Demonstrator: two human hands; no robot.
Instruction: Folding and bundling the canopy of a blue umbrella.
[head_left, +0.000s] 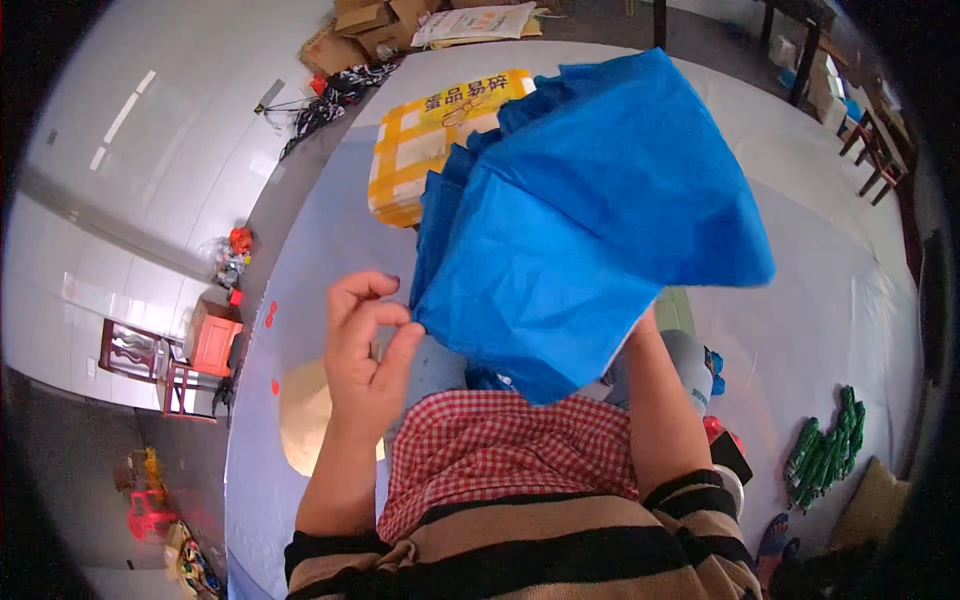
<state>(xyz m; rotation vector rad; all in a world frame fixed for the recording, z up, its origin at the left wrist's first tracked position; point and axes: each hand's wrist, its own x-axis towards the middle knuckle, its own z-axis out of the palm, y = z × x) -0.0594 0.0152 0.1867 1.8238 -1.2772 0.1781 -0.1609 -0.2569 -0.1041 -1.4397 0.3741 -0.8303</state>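
A stack of blue tissue-like sheets (590, 210) is held up over a pale table (320, 240). My left hand (365, 340) pinches the lower left corner of the blue sheets between thumb and fingers. My right hand is hidden behind the sheets; only its forearm (660, 410) shows, rising to their lower right edge. A red-and-white checked cloth (500, 450) lies over my lap below the sheets.
A yellow-and-white checked box (420, 150) sits on the table behind the sheets. Green bundles (825, 450) lie at the right. A round cream object (300, 415) is by my left wrist. Cardboard boxes (370, 25) and small red furniture (210, 340) stand on the floor.
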